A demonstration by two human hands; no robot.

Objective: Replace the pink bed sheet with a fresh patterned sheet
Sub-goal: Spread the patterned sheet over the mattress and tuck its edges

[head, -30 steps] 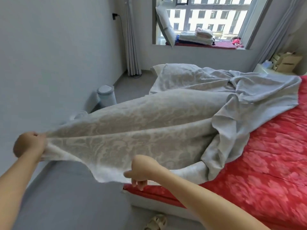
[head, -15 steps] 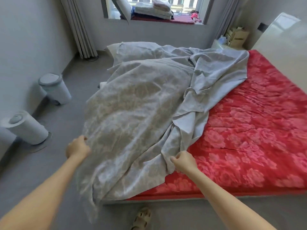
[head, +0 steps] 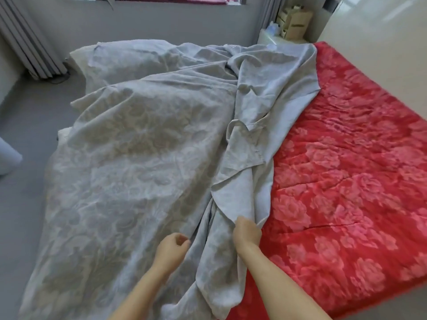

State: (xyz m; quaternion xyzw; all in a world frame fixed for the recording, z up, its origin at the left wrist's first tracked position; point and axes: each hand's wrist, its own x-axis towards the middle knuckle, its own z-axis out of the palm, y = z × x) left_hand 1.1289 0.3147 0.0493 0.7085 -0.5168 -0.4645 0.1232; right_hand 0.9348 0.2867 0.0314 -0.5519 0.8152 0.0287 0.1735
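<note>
Head view looks down along the bed: at the far left a pleated curtain (head: 27, 42) hangs to the grey floor (head: 20, 215), and a white rounded object (head: 8, 155) cuts in at the left edge, too cropped to identify. Next comes the patterned sheet (head: 138, 169), grey with a pale floral weave, spread over the left half of the bed, spilling over its left side and bunched into folds along the middle. Your left hand (head: 172, 248) lies on this sheet near the foot of the bed with its fingers curled toward the thumb; you cannot tell from here whether it pinches any fabric. Just to its right, your right hand (head: 246, 233) grips a folded edge of the same sheet, fingertips hidden in the cloth. Right of that the pink bed sheet (head: 346, 181), red with pink flowers, lies uncovered across the right half of the mattress. Beyond the bed's far corner sits a cardboard box (head: 295, 21)
</note>
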